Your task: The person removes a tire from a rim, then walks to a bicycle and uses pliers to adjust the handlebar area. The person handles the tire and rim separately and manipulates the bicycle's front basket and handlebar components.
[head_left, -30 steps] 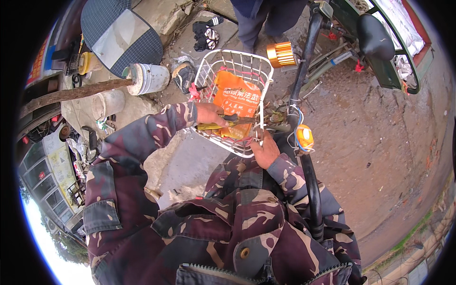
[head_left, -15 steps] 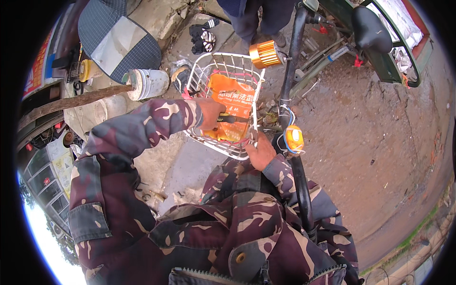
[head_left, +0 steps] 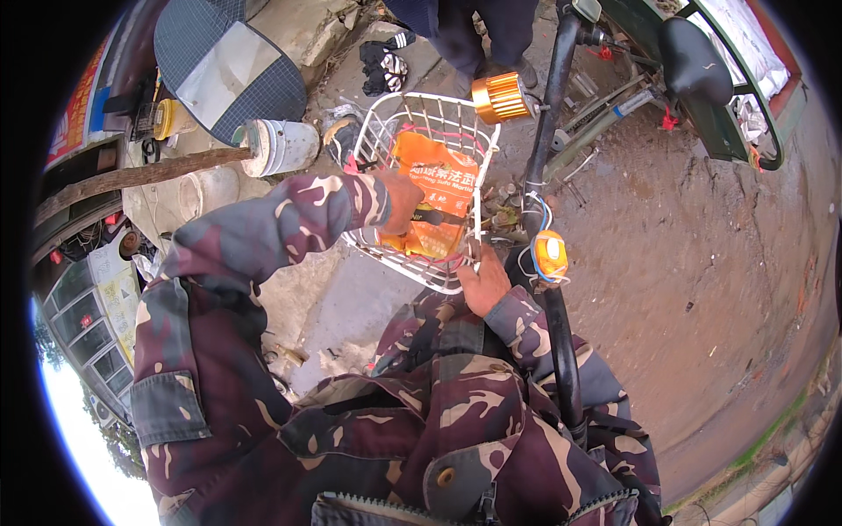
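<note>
A white wire basket (head_left: 478, 197) lined with torn orange printed plastic (head_left: 438, 167) hangs beside a black handlebar (head_left: 560, 342). My left hand (head_left: 396, 203) is closed round a dark-tipped tool (head_left: 436, 216), probably pliers, reaching across the orange plastic toward the basket's right side; its handles are mostly hidden. My right hand (head_left: 482, 282) is closed on the basket's near right corner, fingertips at the rim. An orange switch housing (head_left: 551, 256) with blue and white wires sits on the handlebar, and a gold finned cylinder (head_left: 498, 98) is mounted near the basket's far corner.
Another person's dark-trousered legs (head_left: 456, 35) stand beyond the basket. A black saddle (head_left: 693, 61) and green metal frame are at upper right. Buckets (head_left: 281, 149), a wooden pole (head_left: 132, 177), a gridded panel (head_left: 224, 70) and clutter lie left. Muddy ground (head_left: 684, 272) extends right.
My left hand has shifted slightly upward and turned, hiding more of the tool's yellow handles. My right hand stays at the basket corner. The whole view has shifted a little.
</note>
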Demonstrator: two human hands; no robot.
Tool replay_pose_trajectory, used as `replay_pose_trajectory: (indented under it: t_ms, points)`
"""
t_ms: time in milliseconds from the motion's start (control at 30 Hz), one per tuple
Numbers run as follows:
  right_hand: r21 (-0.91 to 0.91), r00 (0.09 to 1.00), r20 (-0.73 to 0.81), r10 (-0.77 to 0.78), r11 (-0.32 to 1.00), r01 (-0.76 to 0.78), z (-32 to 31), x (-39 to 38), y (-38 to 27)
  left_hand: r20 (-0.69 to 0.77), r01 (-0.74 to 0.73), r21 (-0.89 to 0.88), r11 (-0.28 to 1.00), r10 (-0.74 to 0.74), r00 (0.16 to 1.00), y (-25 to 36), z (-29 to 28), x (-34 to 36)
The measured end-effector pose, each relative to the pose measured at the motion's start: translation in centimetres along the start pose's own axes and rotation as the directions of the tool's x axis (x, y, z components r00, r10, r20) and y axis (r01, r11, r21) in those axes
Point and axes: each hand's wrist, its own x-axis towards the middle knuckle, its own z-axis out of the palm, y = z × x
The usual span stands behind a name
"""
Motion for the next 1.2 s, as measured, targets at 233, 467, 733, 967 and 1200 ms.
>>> replay_pose_trajectory:
  t_ms: [233, 467, 733, 967, 1200]
  points:
    - [0.032, 1.0, -0.006, -0.029, 0.999, 0.029, 0.2, 0.1, 0.2, 0.265, -0.113, -0.148, 0.983, 0.149, 0.953, -2.1, 1.2, 3.2]
    - [0.074, 0.998, 0.013, -0.056, 0.996, 0.054, -0.3, 0.1, -0.1, 0.438, 0.119, -0.54, 0.833, 0.157, 0.885, -3.9, 0.6, 3.2]
    - [0.02, 0.999, 0.023, -0.03, 0.999, 0.03, -0.4, -0.4, -1.0, 0.049, 0.008, -0.058, 0.998, -0.005, 0.999, -0.3, 0.0, 0.3]
    - [0.011, 1.0, 0.008, -0.025, 1.0, 0.025, 0.6, -0.4, -0.9, -0.185, -0.204, 0.432, 0.879, 0.308, 0.933, -2.4, -3.2, 4.2]
    - [0.023, 0.996, 0.013, 0.085, 0.996, -0.085, 0.1, -0.5, -1.1, -0.18, -0.154, 0.4, 0.903, 0.242, 0.953, -2.9, -2.5, 5.0]
